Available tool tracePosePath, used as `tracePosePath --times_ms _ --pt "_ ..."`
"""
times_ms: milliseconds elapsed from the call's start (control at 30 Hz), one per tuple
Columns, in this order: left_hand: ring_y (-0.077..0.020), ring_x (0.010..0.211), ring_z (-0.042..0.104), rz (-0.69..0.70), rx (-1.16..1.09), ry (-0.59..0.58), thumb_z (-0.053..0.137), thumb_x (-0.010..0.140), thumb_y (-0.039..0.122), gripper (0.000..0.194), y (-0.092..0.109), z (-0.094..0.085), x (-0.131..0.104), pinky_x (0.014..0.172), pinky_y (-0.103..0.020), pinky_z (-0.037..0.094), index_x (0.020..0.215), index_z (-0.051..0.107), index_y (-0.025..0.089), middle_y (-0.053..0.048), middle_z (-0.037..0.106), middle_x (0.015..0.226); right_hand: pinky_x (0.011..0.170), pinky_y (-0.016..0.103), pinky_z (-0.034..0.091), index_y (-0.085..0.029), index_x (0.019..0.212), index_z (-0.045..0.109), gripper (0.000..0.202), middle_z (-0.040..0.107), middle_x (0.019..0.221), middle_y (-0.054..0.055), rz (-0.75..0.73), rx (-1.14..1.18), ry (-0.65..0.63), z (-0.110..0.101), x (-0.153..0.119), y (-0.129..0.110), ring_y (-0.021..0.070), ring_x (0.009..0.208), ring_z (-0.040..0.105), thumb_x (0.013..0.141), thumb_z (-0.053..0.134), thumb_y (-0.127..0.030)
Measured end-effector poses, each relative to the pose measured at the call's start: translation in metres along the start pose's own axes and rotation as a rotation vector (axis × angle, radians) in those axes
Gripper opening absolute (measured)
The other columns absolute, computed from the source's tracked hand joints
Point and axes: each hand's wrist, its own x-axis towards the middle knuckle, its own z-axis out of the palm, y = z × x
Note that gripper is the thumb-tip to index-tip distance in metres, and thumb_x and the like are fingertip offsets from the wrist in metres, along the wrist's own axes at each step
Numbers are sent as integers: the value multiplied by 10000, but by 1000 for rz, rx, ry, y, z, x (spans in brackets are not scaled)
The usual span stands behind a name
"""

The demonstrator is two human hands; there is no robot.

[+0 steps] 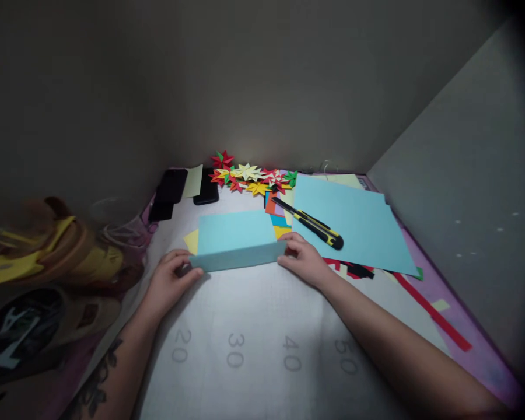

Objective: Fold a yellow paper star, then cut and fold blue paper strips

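Currently | left hand (170, 280), right hand (304, 259): pinching folded blue sheet (236, 236) | brown container (79, 248): contents blurred

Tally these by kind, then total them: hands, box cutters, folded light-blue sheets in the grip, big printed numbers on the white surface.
Hands: 2 (left hand, right hand)
Box cutter: 1
Folded light-blue sheet: 1
Printed numbers: 4 (20, 30, 40, 50)
Total: 8
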Motion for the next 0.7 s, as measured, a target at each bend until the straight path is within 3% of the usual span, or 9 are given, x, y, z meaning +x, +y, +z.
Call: tracePosePath --times_ms 133,200,267,367,433,567,700 --pt "-241 1077 514 202 105 -107 693 666 296 304 -3 2 -2 938 -394 382 970 683 295 -39 623 1109 834 366 457 -234 799 697 248 567 1040 61 -95 -57 -69 -2 -5 5 217 998 538 622 654 -66" --pt "-240 1077 510 265 158 -144 661 709 272 254 -6 3 -2 920 -396 387 954 703 328 -30 627 1123 861 400 446 -253 834 719 355 583 1073 68 -170 -121 -103 -1 -6 8 235 1021 524 574 678 -16" --pt "-233 1050 522 284 153 -140 629 742 273 176 -9 4 -2 903 -391 394 879 725 327 -27 644 1094 862 414 445 -258 807 726 324 599 1077 66 -187 -147 -102 0 -5 11 236 1010 529 588 687 -23" --pt "-225 977 552 232 115 -88 635 737 321 101 -9 4 -1 882 -386 399 752 726 279 -36 672 993 865 413 442 -249 728 709 162 620 1042 52 -133 -159 -61 1 -5 10 225 994 539 673 672 -101" --pt "-221 942 563 182 100 -62 622 740 359 163 -6 4 -1 865 -378 401 652 696 243 -42 675 946 865 400 437 -224 652 665 104 625 1030 47 -102 -165 -42 1 -4 7 221 991 538 700 654 -133" --pt "-206 874 565 90 118 -46 538 777 410 313 1 4 0 838 -356 400 547 625 218 -32 656 849 839 376 432 -196 502 477 288 615 973 60 -61 -189 8 2 -3 2 214 958 538 771 579 -195" --pt "-203 853 559 15 161 11 527 774 436 340 3 8 2 825 -340 393 528 589 210 -24 623 800 797 358 432 -203 542 454 264 577 923 62 -30 -222 62 7 -2 1 203 893 537 793 534 -212"
